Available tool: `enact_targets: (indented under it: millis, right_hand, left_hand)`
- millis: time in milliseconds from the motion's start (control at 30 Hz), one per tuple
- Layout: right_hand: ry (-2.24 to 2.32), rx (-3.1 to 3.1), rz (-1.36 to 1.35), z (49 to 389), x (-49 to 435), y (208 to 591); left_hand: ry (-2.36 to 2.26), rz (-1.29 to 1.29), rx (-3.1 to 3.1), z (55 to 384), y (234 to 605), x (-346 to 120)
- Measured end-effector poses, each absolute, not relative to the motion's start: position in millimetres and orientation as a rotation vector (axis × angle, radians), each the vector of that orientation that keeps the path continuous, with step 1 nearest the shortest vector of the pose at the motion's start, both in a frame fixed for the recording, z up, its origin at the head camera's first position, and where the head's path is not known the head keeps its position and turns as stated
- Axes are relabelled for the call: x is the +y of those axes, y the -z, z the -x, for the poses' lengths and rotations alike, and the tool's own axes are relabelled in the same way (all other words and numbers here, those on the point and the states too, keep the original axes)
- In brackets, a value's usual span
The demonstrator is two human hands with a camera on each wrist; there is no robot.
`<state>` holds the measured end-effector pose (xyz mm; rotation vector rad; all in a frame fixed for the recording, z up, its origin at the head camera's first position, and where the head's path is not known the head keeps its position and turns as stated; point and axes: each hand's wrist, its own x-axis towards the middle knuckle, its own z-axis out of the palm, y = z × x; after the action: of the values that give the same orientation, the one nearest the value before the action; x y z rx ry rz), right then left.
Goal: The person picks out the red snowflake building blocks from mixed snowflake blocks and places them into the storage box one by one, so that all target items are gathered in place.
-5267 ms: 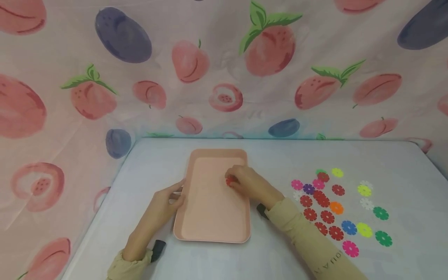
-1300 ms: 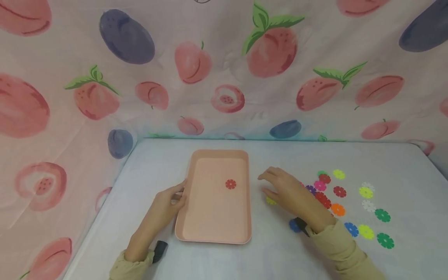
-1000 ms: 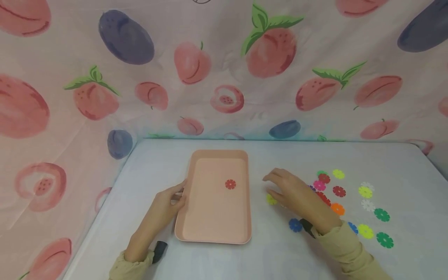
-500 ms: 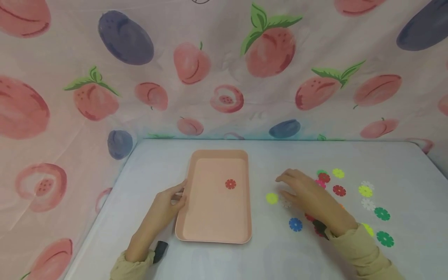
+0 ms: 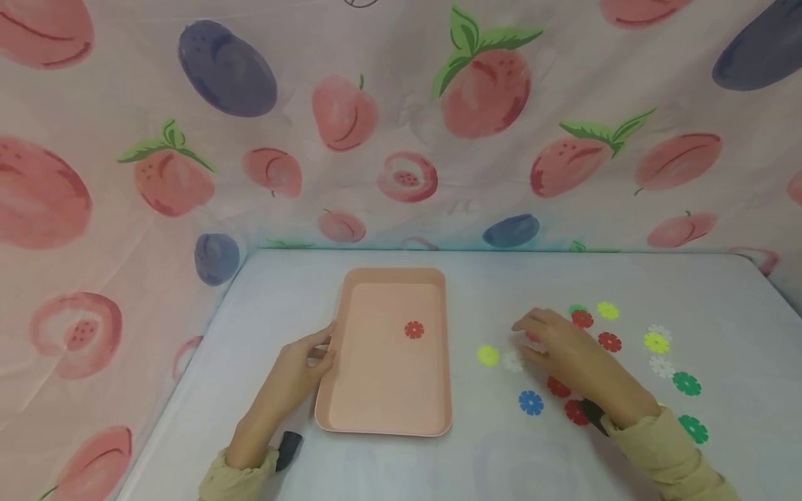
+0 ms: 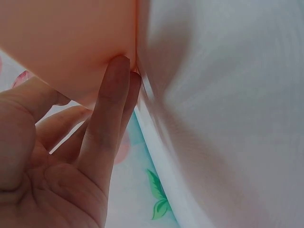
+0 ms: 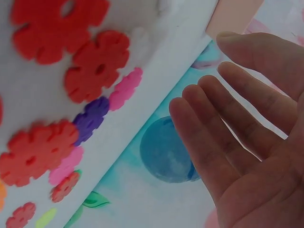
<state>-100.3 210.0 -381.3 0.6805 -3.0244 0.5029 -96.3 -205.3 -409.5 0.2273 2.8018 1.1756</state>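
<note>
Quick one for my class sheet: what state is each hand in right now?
Left hand: open, touching the left side of the pink tray.
Right hand: open, holding nothing, near the flower-shaped pieces.

A white-covered table [image 5: 269, 306] stands before a creased pale pink sheet [image 5: 401, 111], which rises behind and left of the table; pink fruit [image 5: 485, 94], dark-blue fruit [image 5: 227, 68] and green leaves [image 5: 464, 29] pattern it; dim light falls softly.
</note>
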Motion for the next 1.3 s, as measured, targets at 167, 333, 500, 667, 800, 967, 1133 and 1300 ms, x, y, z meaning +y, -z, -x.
enact_targets:
  millis: [167,333,500,667,800,967,1133,1300]
  right_hand:
    - [-0.513,-3.044,-0.652,98,218,383]
    - [-0.514,-3.022,-0.641,96,227,385]
    - [-0.54,-3.047,-0.604,95,235,386]
    - [-0.52,-3.104,-0.543,95,241,387]
    - [-0.467,-3.14,-0.509,94,246,388]
    - [-0.445,-3.179,-0.477,93,253,389]
    - [-0.454,-3.162,-0.498,92,260,392]
    - [-0.431,-3.121,-0.529,91,264,395]
  left_hand:
    - [-1.165,-0.221,2.794,96,409,-205]
    - [-1.173,-0.226,2.79,97,408,-205]
    - [-1.176,-0.228,2.796,97,408,-204]
    - [-1.159,-0.193,2.793,96,408,-204]
    - [-1.163,-0.19,2.795,96,407,-204]
    - [-1.172,-0.204,2.794,95,408,-205]
    - [-1.172,-0.209,2.793,96,408,-204]
    - [-1.169,-0.211,2.798,96,408,-204]
